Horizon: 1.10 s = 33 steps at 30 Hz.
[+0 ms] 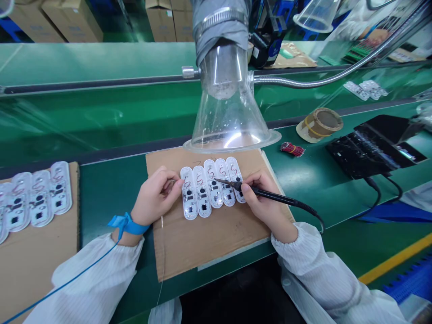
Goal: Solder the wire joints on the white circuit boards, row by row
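Several white oblong LED boards (pixel 211 186) with red wires lie side by side on a brown cardboard sheet (pixel 209 238). My right hand (pixel 261 202) grips a black soldering iron (pixel 270 195); its tip rests on the middle boards. At the left end of the row, my left hand (pixel 157 195) is pinched on a thin solder wire (pixel 163 243) that trails down over the cardboard. A blue strap (pixel 126 224) is tied around my left wrist.
A clear funnel-shaped fume hood (pixel 229 117) hangs right above the boards. More white boards (pixel 33 200) lie on cardboard at left. A red wire bundle (pixel 292 149), a tape roll (pixel 319 124) and a black station (pixel 374 146) sit to the right. A green conveyor (pixel 101 117) runs behind.
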Tool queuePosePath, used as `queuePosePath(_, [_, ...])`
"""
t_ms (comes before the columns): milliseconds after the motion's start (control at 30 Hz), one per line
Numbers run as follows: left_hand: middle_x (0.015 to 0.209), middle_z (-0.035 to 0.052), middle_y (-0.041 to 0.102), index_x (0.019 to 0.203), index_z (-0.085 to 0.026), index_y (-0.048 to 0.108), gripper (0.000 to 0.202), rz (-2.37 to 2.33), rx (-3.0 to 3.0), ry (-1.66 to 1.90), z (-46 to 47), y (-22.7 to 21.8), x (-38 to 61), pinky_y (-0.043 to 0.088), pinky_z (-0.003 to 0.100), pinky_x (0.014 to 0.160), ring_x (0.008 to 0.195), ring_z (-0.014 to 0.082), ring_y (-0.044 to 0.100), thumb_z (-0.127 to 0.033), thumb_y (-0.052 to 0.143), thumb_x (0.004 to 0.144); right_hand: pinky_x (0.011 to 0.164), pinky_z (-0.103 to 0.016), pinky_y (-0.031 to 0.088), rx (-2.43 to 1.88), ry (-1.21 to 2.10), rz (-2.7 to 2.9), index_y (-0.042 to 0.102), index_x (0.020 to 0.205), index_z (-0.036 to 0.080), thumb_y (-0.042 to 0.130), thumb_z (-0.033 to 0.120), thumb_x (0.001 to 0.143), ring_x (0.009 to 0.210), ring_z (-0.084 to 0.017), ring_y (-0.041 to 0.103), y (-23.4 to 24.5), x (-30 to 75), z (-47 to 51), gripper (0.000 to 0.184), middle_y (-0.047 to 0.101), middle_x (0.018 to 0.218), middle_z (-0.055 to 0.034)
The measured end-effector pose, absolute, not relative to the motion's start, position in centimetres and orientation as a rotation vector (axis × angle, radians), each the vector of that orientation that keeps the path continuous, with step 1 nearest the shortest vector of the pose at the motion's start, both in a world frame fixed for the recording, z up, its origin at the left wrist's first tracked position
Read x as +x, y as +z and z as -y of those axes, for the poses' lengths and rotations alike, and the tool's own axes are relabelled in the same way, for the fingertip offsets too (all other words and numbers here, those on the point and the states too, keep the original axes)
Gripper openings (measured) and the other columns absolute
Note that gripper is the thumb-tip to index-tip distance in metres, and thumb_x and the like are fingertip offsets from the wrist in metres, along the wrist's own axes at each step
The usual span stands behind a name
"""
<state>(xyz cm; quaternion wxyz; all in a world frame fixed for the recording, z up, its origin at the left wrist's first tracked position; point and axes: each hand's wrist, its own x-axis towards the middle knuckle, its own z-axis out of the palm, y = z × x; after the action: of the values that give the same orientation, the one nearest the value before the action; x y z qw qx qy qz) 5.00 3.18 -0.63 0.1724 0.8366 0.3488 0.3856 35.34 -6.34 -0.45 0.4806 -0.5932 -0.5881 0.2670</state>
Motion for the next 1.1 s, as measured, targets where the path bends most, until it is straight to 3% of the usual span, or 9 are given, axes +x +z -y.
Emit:
queuePosePath(300, [0.074, -0.0071, 0.042, 0.095, -0.023, 0.058, 0.016, -1.055, 2.328, 1.184, -3.1, -0.6, 5.0, 0.035, 0.027, 0.057, 0.060, 0.0120, 0.043, -0.011, 0.066, 0.102, 0.056, -0.028, 0.050, -1.415, 0.556, 1.412, 0.063, 0.092, 0.027, 0.073, 0.032, 0.103, 0.062, -0.016, 0.065, 0.0, 34.9, 6.2, 0.016, 0.070, 0.076, 0.0026])
queuePosePath(800, [0.075, -0.0056, 0.047, 0.096, -0.023, 0.060, 0.013, -1.010, 2.393, 1.138, -3.1, -0.4, 5.3, 0.036, 0.028, 0.056, 0.060, 0.0132, 0.045, -0.014, 0.065, 0.103, 0.057, -0.030, 0.049, -1.466, 0.709, 1.405, 0.063, 0.092, 0.026, 0.071, 0.036, 0.103, 0.063, -0.016, 0.063, -0.2, 34.3, 5.9, 0.016, 0.068, 0.077, 0.0015])
queuePosePath(1100, [0.074, -0.0056, 0.045, 0.095, -0.024, 0.059, 0.014, -1.159, 2.327, 1.145, -1.0, -0.1, 2.8, 0.038, 0.029, 0.058, 0.062, 0.0146, 0.046, -0.014, 0.065, 0.103, 0.057, -0.031, 0.051, -1.435, 0.555, 1.338, 0.061, 0.089, 0.027, 0.072, 0.046, 0.104, 0.063, -0.018, 0.062, 0.3, 33.3, 6.2, 0.027, 0.067, 0.075, -0.0002])
